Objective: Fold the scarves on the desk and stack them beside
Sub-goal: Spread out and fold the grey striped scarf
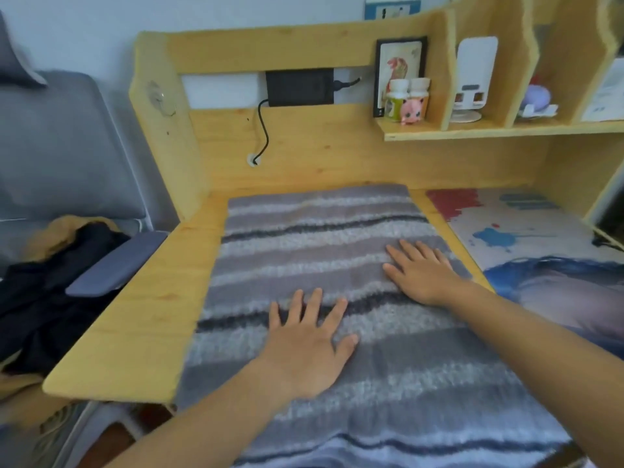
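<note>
Smoothing striped grey scarf w/ left hand & right hand flat, fingers spread; we press outward, edges square before folding.

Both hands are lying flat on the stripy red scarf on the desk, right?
Not quite. The head view shows the left hand and right hand flat on the stripy scarf on the desk, but the scarf is grey, not red.

The head view looks forward and down, close over the wooden desk, shelves at two o'clock.
</note>
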`<action>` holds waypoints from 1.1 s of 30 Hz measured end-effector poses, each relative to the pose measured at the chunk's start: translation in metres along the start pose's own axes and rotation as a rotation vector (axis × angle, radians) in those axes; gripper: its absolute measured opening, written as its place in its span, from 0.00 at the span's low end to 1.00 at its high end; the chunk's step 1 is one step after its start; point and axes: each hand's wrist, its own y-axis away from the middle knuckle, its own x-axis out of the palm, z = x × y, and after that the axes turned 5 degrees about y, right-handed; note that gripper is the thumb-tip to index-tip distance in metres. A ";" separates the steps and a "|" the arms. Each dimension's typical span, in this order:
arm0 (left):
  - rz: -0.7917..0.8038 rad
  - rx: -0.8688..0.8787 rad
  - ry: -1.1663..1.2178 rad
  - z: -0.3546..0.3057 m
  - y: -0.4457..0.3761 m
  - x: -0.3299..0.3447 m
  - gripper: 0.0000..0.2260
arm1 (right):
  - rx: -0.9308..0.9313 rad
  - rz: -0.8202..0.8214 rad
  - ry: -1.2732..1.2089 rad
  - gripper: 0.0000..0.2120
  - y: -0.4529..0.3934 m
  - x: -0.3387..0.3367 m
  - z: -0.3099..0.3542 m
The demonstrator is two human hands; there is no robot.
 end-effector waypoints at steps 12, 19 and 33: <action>-0.300 -0.363 -0.052 0.131 -0.066 -0.041 0.27 | 0.191 -0.038 0.085 0.24 -0.039 -0.040 0.042; -0.410 -0.011 0.013 0.120 -0.125 -0.042 0.25 | -0.160 -0.185 0.101 0.25 -0.167 -0.065 0.097; -0.289 -0.220 0.015 0.141 -0.127 -0.041 0.33 | -0.174 -0.195 0.204 0.13 -0.239 -0.125 0.106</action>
